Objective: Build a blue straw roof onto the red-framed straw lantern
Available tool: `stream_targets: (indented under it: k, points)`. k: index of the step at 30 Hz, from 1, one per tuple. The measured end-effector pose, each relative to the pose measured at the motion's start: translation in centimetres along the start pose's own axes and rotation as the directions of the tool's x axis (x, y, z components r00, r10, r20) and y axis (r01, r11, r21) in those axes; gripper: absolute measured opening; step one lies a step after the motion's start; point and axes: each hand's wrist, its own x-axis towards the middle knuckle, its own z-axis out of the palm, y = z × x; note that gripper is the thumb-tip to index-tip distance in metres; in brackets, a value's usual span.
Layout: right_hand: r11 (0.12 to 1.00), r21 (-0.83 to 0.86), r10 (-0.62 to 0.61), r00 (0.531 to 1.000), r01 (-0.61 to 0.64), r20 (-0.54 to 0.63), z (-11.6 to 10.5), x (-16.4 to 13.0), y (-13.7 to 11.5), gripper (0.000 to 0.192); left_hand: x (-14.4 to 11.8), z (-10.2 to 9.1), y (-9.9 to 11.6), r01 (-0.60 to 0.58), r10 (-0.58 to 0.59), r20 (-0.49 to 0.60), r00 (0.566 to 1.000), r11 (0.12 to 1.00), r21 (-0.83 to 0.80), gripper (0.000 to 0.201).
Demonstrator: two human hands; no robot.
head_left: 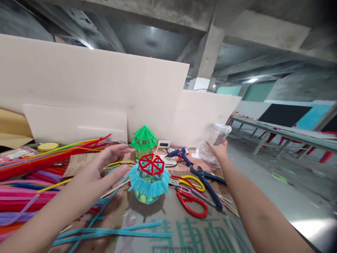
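Two hands are being extended: the right hand (219, 149) is being closed around a clear jar (214, 144) near the table's far right edge; the left hand (98, 172) is being held open beside the blue lantern (149, 179).

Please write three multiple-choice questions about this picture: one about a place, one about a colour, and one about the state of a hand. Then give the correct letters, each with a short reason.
1. Where does the green pipe-cleaner pavilion stand?
A. behind the blue-fringed pavilion
B. on the floor
C. on top of the red scissors

2. What colour is the spoked top of the blue-fringed pavilion?
A. yellow
B. red
C. white

3. What is the right hand doing?
A. holding the glue gun
B. lying flat on the cardboard
C. grasping a clear plastic bottle

Answers:
1 A, it stands farther back on the table, near the white boards.
2 B, the wheel-shaped frame is red.
3 C, its fingers are closed around the bottle, while the left hand hovers open.
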Motion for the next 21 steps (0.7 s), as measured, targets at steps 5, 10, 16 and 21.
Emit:
stream_targets:
  k: [5,10,16,21]
  points:
    - [0.997,0.019,0.078,0.993,-0.08,0.089,-1.8,0.1,-0.8,0.097,0.7,1.3,-2.7,-0.018,0.012,0.065,0.998,0.996,0.09,0.052]
    - [0.996,0.07,0.058,0.995,-0.052,-0.085,-5.1,-0.9,-3.3,0.083,1.2,2.7,-5.4,-0.08,0.068,0.104,0.992,0.991,0.111,0.07]
    - [0.879,0.289,-0.267,0.894,0.38,-0.361,-9.8,-5.9,-11.5,0.042,2.2,5.0,-8.9,-0.081,0.084,0.098,0.992,0.996,-0.034,0.113]
    - [0.695,0.551,-0.469,0.872,0.462,-0.141,-11.0,-12.5,-18.9,0.025,3.2,5.8,-8.0,-0.041,0.033,0.135,0.99,0.998,0.056,0.122]
